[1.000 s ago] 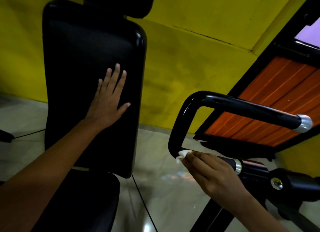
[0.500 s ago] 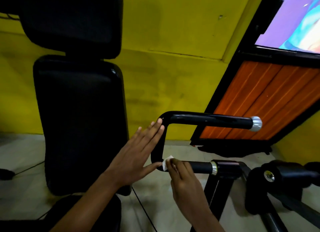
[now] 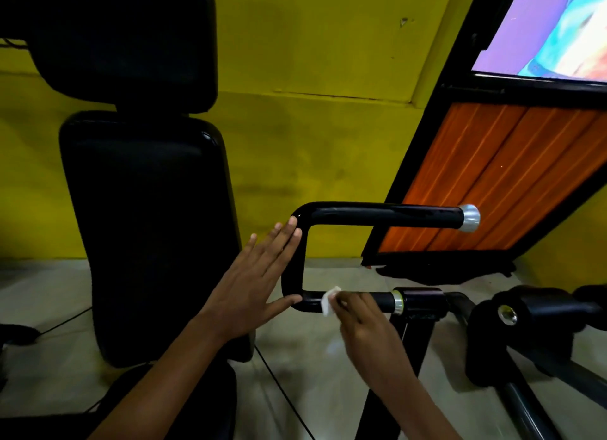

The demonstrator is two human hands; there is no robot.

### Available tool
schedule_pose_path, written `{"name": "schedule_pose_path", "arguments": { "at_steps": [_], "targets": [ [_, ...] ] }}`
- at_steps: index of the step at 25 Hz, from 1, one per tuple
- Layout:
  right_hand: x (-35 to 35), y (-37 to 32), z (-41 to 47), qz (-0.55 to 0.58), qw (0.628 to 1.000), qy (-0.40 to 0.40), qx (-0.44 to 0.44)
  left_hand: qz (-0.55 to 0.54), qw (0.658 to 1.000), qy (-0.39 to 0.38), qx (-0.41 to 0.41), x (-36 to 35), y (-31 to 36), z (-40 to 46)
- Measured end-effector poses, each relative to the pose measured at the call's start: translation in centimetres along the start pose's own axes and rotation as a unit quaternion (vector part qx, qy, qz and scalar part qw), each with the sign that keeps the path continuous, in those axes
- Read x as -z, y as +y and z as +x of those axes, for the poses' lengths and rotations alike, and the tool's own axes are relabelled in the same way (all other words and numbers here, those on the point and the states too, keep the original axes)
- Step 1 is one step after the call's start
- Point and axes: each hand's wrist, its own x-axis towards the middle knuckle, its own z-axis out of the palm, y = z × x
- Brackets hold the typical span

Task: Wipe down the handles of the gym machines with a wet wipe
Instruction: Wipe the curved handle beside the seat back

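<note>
The wet wipe [image 3: 329, 300] sits on the lower bar of the black U-shaped handle [image 3: 377, 213], pinched in the right hand [image 3: 364, 321]. The left hand [image 3: 254, 285], its grip wide with fingers straight, touches the handle's bend beside the backrest pad [image 3: 147, 226]. Pale floor [image 3: 328, 357] lies open beneath, a yellow wall [image 3: 312, 143] behind.
</note>
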Motion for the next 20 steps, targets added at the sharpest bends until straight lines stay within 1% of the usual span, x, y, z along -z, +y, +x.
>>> {"name": "schedule_pose_path", "arguments": {
  "at_steps": [2,4,6,8,9,11,13,14,17,19,20],
  "targets": [
    [0.0,0.5,0.5,-0.018,0.999,-0.008,-0.044,-0.004,1.000,-0.003,0.005,0.0,0.1,0.0],
    [-0.4,-0.5,0.8,-0.019,0.996,-0.024,-0.080,-0.008,1.000,-0.004,0.007,0.0,0.2,-0.1],
    [-0.3,-0.9,0.3,-0.025,0.998,-0.036,-0.040,-0.010,1.000,-0.004,0.008,0.1,0.3,-0.1],
    [0.5,0.8,-0.1,-0.033,0.999,-0.039,0.006,-0.008,1.000,-0.004,0.006,0.2,0.3,-0.1],
    [0.8,2.0,-0.3,-0.034,0.999,-0.036,0.002,-0.007,1.000,-0.004,0.006,0.3,0.4,-0.1],
    [1.2,3.6,-0.1,-0.035,0.998,-0.029,-0.053,-0.006,1.000,-0.001,0.008,0.3,0.5,-0.2],
    [0.8,3.3,-0.1,-0.032,0.995,-0.031,-0.092,-0.007,1.000,0.001,0.008,0.2,0.5,-0.2],
    [0.5,3.0,-0.3,-0.033,0.995,-0.035,-0.089,-0.008,1.000,0.001,0.008,0.2,0.5,-0.2],
    [1.2,4.2,-1.3,-0.038,0.998,-0.037,-0.032,-0.008,1.000,-0.002,0.009,0.2,0.5,-0.1],
    [2.0,5.7,-1.6,-0.048,0.997,-0.035,-0.041,-0.001,1.000,-0.003,0.013,0.3,0.6,-0.1],
    [2.3,5.8,-1.6,-0.045,0.996,-0.033,-0.073,0.001,1.000,-0.004,0.015,0.3,0.6,-0.2]
  ]
}}
